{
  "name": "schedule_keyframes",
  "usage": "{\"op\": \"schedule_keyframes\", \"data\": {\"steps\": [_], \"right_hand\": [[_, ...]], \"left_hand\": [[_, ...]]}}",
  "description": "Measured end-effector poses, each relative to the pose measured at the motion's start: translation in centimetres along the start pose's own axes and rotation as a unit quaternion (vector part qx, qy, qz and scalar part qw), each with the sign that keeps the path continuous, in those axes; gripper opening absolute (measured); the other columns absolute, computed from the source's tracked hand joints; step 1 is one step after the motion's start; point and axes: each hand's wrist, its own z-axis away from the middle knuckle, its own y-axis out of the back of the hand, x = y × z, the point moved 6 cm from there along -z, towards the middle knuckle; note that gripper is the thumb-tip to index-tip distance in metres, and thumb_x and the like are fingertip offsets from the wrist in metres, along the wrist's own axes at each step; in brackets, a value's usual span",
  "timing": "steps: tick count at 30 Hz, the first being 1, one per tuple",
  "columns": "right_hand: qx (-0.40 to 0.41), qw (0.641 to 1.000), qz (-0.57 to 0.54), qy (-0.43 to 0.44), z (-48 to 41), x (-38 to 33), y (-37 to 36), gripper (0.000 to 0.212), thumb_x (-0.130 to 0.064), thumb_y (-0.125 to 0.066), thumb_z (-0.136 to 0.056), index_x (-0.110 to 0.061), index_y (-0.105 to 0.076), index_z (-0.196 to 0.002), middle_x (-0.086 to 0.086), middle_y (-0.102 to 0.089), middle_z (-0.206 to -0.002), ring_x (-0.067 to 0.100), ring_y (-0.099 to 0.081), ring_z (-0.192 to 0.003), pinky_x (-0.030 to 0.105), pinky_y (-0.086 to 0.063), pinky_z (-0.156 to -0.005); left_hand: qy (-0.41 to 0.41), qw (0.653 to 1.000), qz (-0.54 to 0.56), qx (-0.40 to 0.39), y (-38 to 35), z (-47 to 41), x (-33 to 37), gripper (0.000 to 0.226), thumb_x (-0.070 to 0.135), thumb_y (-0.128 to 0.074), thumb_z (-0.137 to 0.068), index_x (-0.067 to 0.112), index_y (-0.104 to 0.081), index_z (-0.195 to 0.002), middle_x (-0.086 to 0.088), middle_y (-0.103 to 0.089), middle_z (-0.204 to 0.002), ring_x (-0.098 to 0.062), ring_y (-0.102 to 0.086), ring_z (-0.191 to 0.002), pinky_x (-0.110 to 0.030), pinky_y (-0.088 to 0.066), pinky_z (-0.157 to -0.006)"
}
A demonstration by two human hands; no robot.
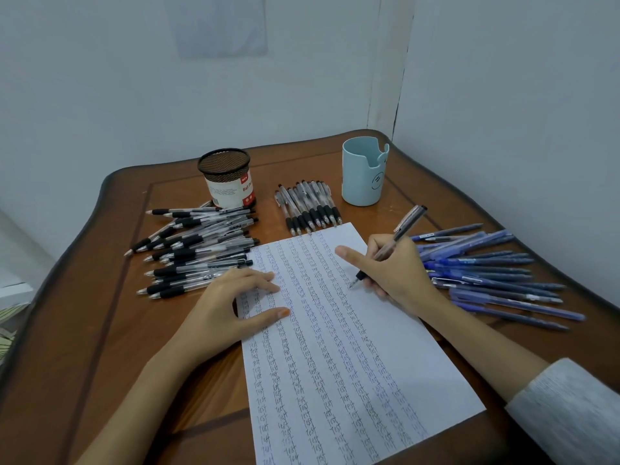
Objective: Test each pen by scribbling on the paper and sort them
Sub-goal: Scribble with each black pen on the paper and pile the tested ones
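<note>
Right hand (396, 270) grips pen (389, 248), tip on paper (335, 364) | left hand (235, 297) flat, fingers spread

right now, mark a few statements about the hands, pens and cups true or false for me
1. The right hand holds a pen with its tip at the paper. True.
2. The left hand is raised clear of the paper. False: it rests flat on the sheet's left edge.
3. The blue pens lie to the right of the paper. True.
4. The light blue cup is stuffed with pens. False: no pens stick out of it.
5. The black mesh cup lies on its side. False: it stands upright.
</note>
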Motion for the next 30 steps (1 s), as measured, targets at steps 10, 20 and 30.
{"op": "schedule_keyframes", "data": {"steps": [10,20,30], "right_hand": [[0.003,0.998,0.053,0.035,-0.49,0.67,-0.13,0.032,0.006,-0.060,-0.085,-0.004,-0.044,-0.059,0.016,-0.047,-0.061,0.016,-0.055,-0.045,0.015,-0.042,-0.041],[-0.005,0.998,0.043,0.048,-0.50,0.49,-0.40,0.029,0.008,-0.060,-0.084,-0.002,-0.046,-0.060,0.017,-0.045,-0.060,0.020,-0.052,-0.046,0.016,-0.044,-0.041],[-0.010,0.999,0.041,0.032,-0.64,0.73,-0.28,0.032,0.007,-0.060,-0.084,-0.005,-0.044,-0.058,0.016,-0.047,-0.060,0.016,-0.053,-0.045,0.017,-0.044,-0.041]], "left_hand": [[-0.004,1.000,-0.004,0.004,0.06,-0.04,0.32,0.043,0.067,-0.066,-0.070,0.038,-0.069,-0.102,0.026,-0.061,-0.118,0.001,-0.054,-0.114,-0.031,-0.046,-0.096],[-0.008,1.000,-0.007,0.002,0.07,-0.09,0.37,0.043,0.067,-0.066,-0.071,0.039,-0.068,-0.103,0.028,-0.058,-0.120,0.002,-0.053,-0.114,-0.033,-0.046,-0.096],[-0.009,1.000,-0.006,0.005,0.04,-0.08,0.38,0.041,0.067,-0.066,-0.070,0.040,-0.068,-0.101,0.026,-0.061,-0.117,0.002,-0.053,-0.115,-0.032,-0.045,-0.097]]}}
